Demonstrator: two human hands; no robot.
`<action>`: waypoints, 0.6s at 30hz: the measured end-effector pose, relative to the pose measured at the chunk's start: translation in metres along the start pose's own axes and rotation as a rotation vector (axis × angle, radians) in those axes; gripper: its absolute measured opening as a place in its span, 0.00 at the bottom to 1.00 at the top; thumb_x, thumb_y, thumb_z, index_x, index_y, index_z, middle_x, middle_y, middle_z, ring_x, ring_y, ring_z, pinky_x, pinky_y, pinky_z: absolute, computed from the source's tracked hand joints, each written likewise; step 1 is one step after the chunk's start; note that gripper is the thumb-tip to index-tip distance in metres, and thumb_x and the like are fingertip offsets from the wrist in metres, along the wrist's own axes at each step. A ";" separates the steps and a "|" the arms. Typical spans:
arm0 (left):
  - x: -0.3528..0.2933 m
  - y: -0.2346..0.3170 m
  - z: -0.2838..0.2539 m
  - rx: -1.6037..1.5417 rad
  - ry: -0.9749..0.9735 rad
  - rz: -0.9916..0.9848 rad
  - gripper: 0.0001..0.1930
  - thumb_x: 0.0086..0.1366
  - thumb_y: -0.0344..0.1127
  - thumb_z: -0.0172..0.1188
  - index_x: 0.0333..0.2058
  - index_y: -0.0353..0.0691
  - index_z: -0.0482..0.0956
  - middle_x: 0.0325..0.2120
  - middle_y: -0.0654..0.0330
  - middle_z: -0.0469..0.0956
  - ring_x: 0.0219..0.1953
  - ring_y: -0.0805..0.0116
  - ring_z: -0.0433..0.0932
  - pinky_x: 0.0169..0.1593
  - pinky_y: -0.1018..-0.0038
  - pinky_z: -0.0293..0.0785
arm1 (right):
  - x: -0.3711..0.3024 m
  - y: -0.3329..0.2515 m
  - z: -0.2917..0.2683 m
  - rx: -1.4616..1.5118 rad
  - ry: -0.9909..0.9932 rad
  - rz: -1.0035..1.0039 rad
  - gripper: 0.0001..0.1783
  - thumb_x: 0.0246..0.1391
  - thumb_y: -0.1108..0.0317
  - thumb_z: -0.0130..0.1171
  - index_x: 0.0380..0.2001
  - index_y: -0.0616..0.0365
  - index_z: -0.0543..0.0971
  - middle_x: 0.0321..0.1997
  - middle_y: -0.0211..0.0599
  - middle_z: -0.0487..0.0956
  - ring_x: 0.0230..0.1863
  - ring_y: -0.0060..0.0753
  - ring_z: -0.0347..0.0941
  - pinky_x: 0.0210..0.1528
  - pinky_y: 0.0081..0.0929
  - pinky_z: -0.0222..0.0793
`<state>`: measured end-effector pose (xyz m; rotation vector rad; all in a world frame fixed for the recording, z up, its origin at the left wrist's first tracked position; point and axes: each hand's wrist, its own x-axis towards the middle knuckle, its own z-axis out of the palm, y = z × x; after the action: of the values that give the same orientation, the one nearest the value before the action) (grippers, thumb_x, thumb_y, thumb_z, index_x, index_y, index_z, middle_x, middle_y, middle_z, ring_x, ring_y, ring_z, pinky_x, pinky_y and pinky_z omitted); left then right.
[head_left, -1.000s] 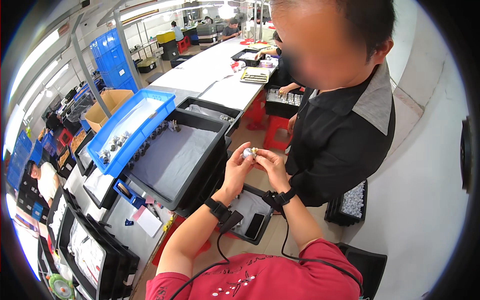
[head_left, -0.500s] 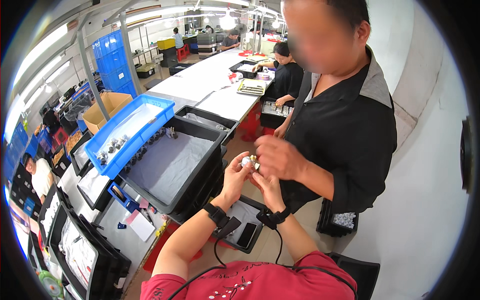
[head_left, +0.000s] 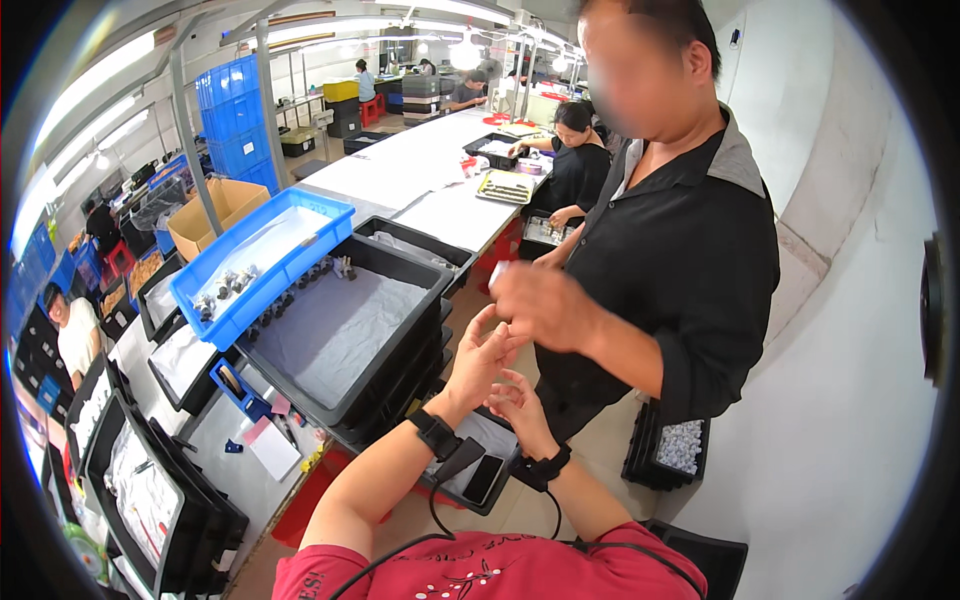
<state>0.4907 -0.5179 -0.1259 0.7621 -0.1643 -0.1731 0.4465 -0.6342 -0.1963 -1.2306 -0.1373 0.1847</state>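
My left hand (head_left: 478,362) is raised in the middle, its fingers stretched up and slightly apart. Its fingertips are right beside a standing person's hand (head_left: 545,305); whether they touch I cannot tell. That hand is blurred and has a small white piece (head_left: 498,274) at its fingers, mostly hidden. Just below, my right hand (head_left: 520,408) has loosely bent, parted fingers and nothing visible in them. Left of my hands, a blue tray (head_left: 335,222) with several small metal-and-black parts (head_left: 228,290) rests on a black crate (head_left: 400,372) lined with pale cloth.
The person in a dark shirt (head_left: 670,250) stands close at right. Below my hands, a phone (head_left: 483,479) lies in a black tray. A crate of small white pieces (head_left: 680,447) is on the floor. A notepad (head_left: 274,450) lies on the bench; others sit along the long white table (head_left: 385,165).
The small white-and-gold part that was between my fingers has left my hands. The other person's hand has moved up and left with a white piece; my right hand has dropped a little.
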 end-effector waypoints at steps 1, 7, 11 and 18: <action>-0.002 0.002 0.000 -0.001 0.002 0.008 0.27 0.63 0.33 0.55 0.58 0.40 0.55 0.42 0.57 0.73 0.46 0.69 0.74 0.46 0.75 0.72 | -0.001 0.002 0.003 -0.015 -0.001 0.021 0.30 0.51 0.73 0.60 0.54 0.61 0.59 0.44 0.37 0.73 0.41 0.24 0.72 0.43 0.18 0.69; -0.029 0.017 0.007 0.480 -0.147 -0.006 0.16 0.65 0.33 0.52 0.51 0.37 0.67 0.39 0.59 0.75 0.42 0.74 0.74 0.46 0.79 0.69 | -0.025 0.047 -0.008 -0.046 -0.230 0.089 0.25 0.52 0.70 0.57 0.53 0.63 0.62 0.43 0.35 0.73 0.42 0.22 0.70 0.46 0.18 0.67; -0.058 0.057 0.002 0.720 -0.162 0.211 0.12 0.63 0.26 0.54 0.46 0.33 0.71 0.36 0.62 0.76 0.41 0.75 0.74 0.47 0.78 0.70 | -0.072 0.068 -0.036 -0.636 -0.565 0.322 0.12 0.51 0.70 0.56 0.40 0.61 0.73 0.34 0.30 0.76 0.38 0.20 0.71 0.41 0.20 0.68; -0.110 0.131 -0.022 1.429 0.227 0.630 0.12 0.54 0.23 0.58 0.39 0.35 0.77 0.32 0.52 0.78 0.36 0.60 0.78 0.42 0.72 0.72 | -0.155 0.114 -0.144 -0.966 -1.192 0.603 0.11 0.49 0.65 0.54 0.33 0.59 0.76 0.30 0.39 0.79 0.32 0.35 0.74 0.35 0.32 0.69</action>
<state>0.4010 -0.3864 -0.0600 2.0821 -0.3013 0.7212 0.3175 -0.7639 -0.3517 -1.9403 -0.9724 1.5130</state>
